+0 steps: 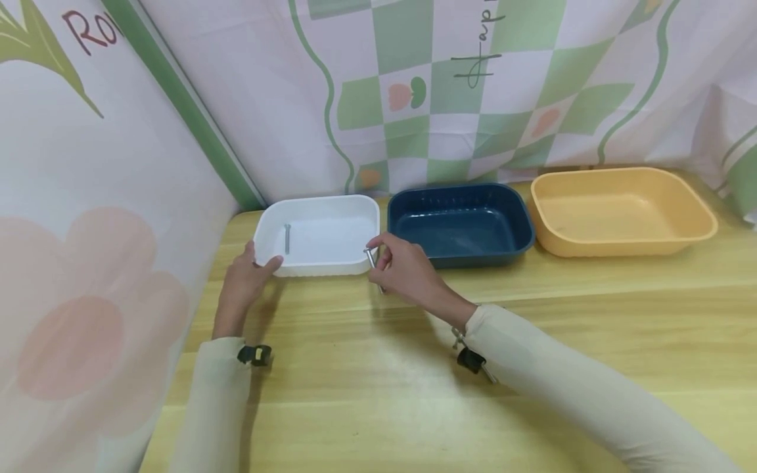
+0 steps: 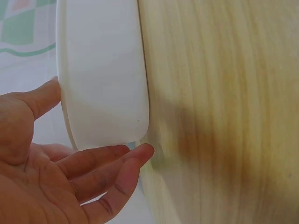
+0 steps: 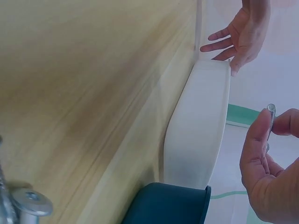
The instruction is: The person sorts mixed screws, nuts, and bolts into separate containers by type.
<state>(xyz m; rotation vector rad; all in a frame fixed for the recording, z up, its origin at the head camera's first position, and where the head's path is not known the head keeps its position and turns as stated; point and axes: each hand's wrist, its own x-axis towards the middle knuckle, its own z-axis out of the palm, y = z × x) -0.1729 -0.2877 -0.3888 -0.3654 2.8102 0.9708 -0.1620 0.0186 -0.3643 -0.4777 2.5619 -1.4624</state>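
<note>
A white tray [image 1: 319, 269] stands at the left on the table. One silver bolt [image 1: 287, 240] lies inside it, toward its left end. My left hand [image 1: 242, 282] is at the tray's front left corner. Its thumb touches the rim, and its loosely extended fingers [image 2: 100, 161] lie along the outer side wall. By the front right corner my right hand [image 1: 411, 270] pinches another silver bolt [image 1: 371, 257] between thumb and fingers. This bolt [image 3: 271, 112] points its round head away from the palm in the right wrist view.
Right of the white tray stands a dark blue tray [image 1: 461, 259], then a yellow tray [image 1: 621, 248]. All three line the back of the wooden table [image 1: 378, 394]. Behind them hangs a patterned cloth [image 1: 461, 118]. A white panel [image 1: 118, 197] rises at the left.
</note>
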